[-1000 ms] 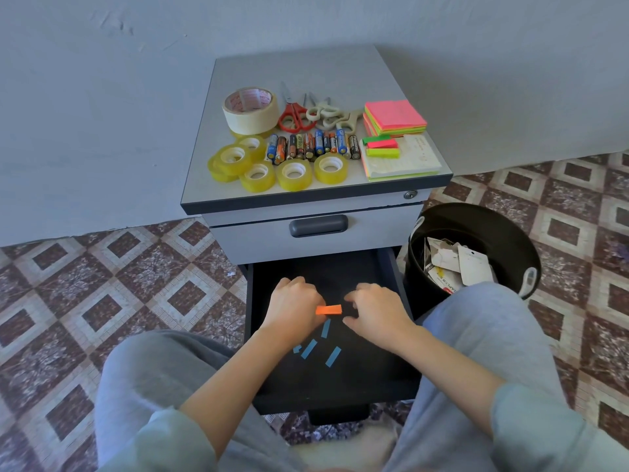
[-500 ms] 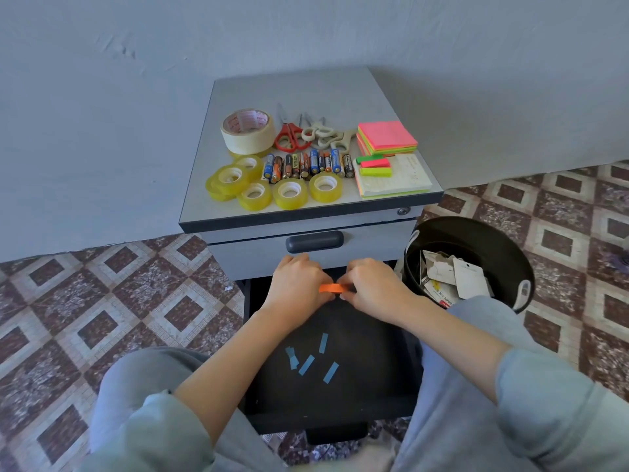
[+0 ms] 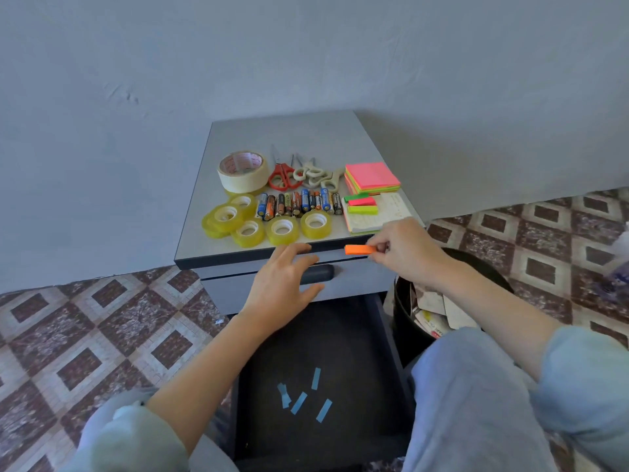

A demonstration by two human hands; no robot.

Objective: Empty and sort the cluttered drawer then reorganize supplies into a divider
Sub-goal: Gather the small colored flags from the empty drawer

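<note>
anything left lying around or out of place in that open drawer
Yes: four small blue strips lie scattered at odd angles on the open drawer floor, unlike the neatly grouped supplies on the cabinet top. Nothing looks damaged.

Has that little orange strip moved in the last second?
Yes. The orange strip, pinched in the right hand, rose out of the open drawer to the cabinet top's front edge, rightward.
</note>
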